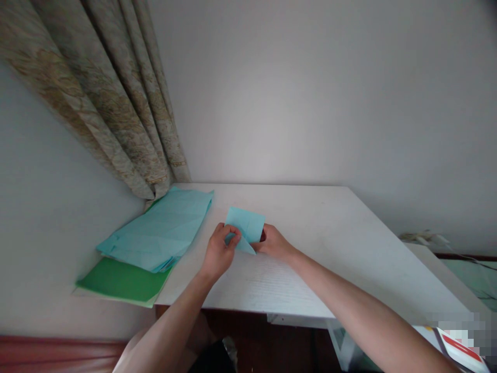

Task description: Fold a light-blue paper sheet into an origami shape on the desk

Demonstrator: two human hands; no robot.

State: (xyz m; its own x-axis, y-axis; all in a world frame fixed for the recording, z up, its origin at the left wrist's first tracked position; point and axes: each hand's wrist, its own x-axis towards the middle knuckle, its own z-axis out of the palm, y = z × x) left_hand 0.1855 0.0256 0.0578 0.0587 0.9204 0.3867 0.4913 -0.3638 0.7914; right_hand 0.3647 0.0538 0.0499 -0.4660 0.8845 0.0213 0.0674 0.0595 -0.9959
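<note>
A small light-blue piece of folded paper (250,223) is held up between my two hands, a little above the white table. My left hand (222,248) pinches its lower left side between thumb and fingers. On the other side, my right hand (274,242) grips the lower right edge, with the fingers behind the sheet and partly hidden. A flap with a slanted crease hangs at the lower edge between the hands.
Left of my hands, large light-blue sheets (163,225) lie on green paper (124,280) at the edge of the white table (310,228). A patterned curtain (128,103) hangs at the back left. Cables (423,237) lie beyond the table's right side.
</note>
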